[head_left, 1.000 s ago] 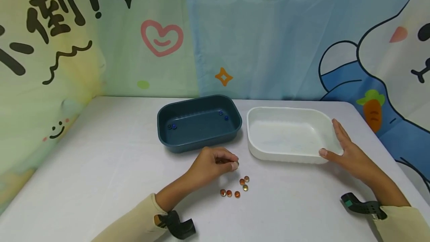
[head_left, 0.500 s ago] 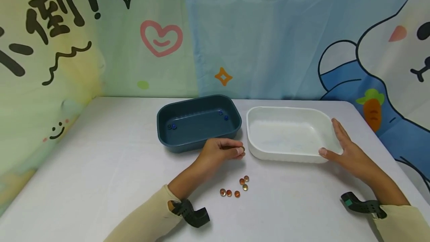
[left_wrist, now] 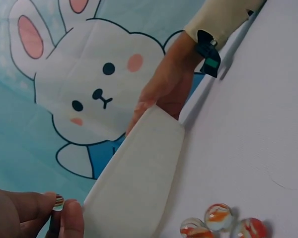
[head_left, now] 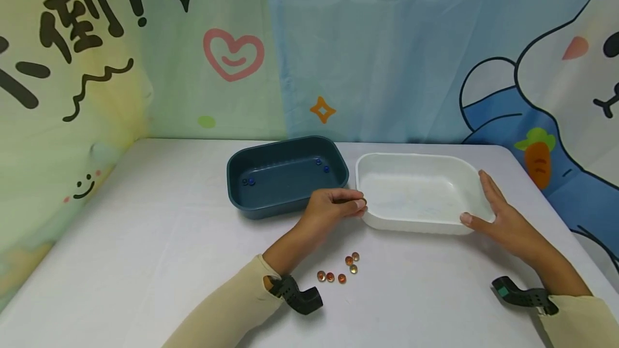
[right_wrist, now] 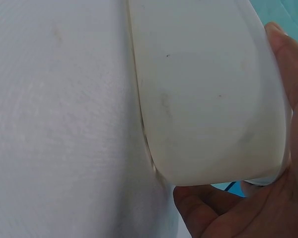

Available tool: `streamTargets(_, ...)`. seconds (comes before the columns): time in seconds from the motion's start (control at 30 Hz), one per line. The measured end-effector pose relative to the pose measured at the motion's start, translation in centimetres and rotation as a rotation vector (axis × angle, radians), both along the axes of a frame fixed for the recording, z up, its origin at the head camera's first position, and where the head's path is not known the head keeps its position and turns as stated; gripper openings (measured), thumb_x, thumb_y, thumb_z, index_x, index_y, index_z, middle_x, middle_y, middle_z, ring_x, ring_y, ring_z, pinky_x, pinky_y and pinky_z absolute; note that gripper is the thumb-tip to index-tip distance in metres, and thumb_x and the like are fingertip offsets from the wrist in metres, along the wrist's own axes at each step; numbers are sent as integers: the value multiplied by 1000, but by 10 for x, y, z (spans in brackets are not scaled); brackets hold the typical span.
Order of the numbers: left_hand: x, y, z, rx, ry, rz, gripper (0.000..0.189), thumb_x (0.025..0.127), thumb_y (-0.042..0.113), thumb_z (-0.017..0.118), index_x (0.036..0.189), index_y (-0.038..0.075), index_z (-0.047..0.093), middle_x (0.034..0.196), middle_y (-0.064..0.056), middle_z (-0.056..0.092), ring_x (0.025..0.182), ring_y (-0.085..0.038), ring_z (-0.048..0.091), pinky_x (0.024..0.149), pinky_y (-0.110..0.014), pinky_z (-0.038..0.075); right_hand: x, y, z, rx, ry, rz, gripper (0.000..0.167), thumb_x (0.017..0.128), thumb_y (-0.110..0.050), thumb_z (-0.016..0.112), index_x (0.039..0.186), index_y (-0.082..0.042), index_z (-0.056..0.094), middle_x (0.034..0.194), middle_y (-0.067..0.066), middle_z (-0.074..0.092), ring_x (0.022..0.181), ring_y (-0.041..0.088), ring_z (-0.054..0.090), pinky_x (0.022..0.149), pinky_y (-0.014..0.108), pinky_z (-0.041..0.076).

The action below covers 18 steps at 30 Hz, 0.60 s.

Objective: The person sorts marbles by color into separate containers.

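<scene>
My left hand [head_left: 329, 214] pinches a small glass marble [left_wrist: 58, 202] between thumb and fingertips; coloured stripes show on it in the left wrist view. The hand is at the near left corner of a white plastic tub [head_left: 411, 224]. My right hand [head_left: 503, 219] holds the tub's right end, its thumb at the near rim and its fingers around the far side. No marbles show inside the white tub. Several orange-and-clear marbles [head_left: 342, 278] lie loose on the table in front of it.
A dark blue tub [head_left: 261, 211] stands left of the white one, close to my left hand, with several blue marbles [head_left: 251, 181] on its floor. Both tubs sit on a white-covered table [head_left: 145, 240]. A printed cloth backdrop [head_left: 387, 52] hangs behind.
My left hand has moved up and to the right with the marble, from above the loose marbles to the white tub's near left corner. The right hand has stayed on the tub.
</scene>
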<state>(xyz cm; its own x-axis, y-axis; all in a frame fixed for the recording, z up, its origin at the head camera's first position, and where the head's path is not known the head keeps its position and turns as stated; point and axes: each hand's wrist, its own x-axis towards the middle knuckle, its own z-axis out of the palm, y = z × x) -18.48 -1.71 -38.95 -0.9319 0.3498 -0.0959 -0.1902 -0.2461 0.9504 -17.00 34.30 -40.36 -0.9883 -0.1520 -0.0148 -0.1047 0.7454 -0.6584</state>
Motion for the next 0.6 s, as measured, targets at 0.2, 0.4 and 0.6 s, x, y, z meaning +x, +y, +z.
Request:
streamTargets(0.2, -6, 9, 6, 8, 24, 22, 22, 90, -6, 64, 111, -13, 65, 97, -14, 69, 87, -18, 69, 88, -37, 52, -1, 0, -1, 1, -10, 0, 103, 91, -39, 65, 153, -30, -17, 159, 7, -22, 136, 58, -6, 77, 82, 18)
streamTargets(0.4, -12, 16, 8, 11, 29, 40, 21, 89, -6, 65, 109, -12, 66, 96, -15, 70, 85, -18, 70, 85, -34, 53, -1, 0, 0, 12, -12, -2, 102, 91, -39, 64, 153, -29, -17, 159, 7, -22, 137, 58, -6, 78, 82, 19)
streamTargets(0.6, -20, 23, 7, 10, 47, 41, 25, 90, -5, 65, 113, -14, 64, 96, -14, 70, 88, -20, 70, 84, -31, 53, -1, 0, -1, 14, -17, -7, 103, 91, -40, 65, 153, -30, -17, 158, 8, -22, 136, 59, -5, 76, 82, 20)
